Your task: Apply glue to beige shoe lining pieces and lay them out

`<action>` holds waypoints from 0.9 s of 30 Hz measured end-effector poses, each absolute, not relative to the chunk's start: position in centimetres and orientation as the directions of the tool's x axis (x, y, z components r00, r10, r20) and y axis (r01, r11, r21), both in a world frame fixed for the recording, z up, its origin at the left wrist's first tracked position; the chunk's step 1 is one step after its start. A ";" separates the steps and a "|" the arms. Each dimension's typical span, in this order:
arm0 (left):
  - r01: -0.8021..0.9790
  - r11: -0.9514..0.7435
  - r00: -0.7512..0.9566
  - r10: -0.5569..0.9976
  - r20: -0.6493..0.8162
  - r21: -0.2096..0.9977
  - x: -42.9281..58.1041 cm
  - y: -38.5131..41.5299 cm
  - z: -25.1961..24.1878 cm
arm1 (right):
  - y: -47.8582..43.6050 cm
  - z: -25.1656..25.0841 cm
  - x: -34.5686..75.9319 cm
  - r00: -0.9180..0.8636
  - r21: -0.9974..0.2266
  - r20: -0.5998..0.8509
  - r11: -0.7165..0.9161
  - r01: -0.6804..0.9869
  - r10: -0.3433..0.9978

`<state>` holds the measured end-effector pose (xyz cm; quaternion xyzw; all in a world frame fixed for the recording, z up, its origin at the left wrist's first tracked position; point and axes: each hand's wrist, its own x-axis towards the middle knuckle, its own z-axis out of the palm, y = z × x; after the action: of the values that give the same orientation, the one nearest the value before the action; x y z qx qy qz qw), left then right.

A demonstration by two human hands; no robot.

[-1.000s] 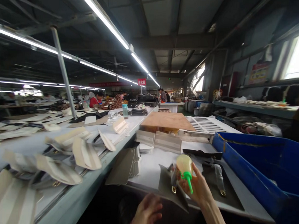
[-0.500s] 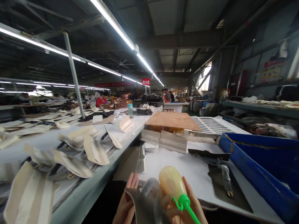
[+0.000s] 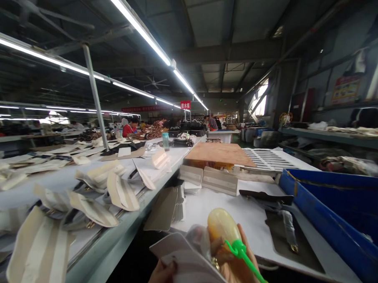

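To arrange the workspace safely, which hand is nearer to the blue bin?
Right. The right hand, holding the bottle, is left of the blue bin; the left hand, holding the panel, is farther left.

Free white tabletop (image 3: 195,210) beyond bottle (image 3: 224,228); blue bin (image 3: 321,222) blocks right, stacked panels (image 3: 161,209) left.

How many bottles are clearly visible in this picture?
2: a yellow squeeze bottle, held at bottom centre beside a striped panel, and a teal bottle standing on the long left table. Others may be hidden in the distant clutter.
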<state>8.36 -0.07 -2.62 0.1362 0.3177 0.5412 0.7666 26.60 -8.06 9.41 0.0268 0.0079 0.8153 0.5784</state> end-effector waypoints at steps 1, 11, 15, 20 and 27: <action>-0.738 0.358 0.190 0.923 -0.333 0.572 7.7 0.4 -2.6 | -7.9 9.1 27.2 -0.301 0.007 0.021 -0.301 -0.953 0.953; -0.690 0.109 -0.103 0.964 -0.246 0.715 1.9 1.5 2.2 | -5.9 8.8 31.6 0.078 -0.131 -0.028 0.073 -0.989 0.997; -0.677 0.204 -0.020 0.955 -0.295 0.707 3.4 0.7 5.7 | -4.7 10.8 31.3 0.234 -0.274 0.027 0.232 -0.933 0.972; -0.665 0.300 0.181 0.953 -0.241 0.684 6.5 0.5 8.9 | -3.7 13.5 29.4 0.329 -0.407 0.180 0.375 -0.833 0.927; -0.728 0.334 0.308 0.940 -0.150 0.599 9.7 -2.8 10.5 | -4.3 13.4 26.3 0.313 -0.535 0.260 0.406 -0.741 0.913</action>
<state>9.68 -2.75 10.53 0.2164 0.2446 0.5351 0.7791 26.33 -4.30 13.42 -0.1606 -0.2692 0.5207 0.7941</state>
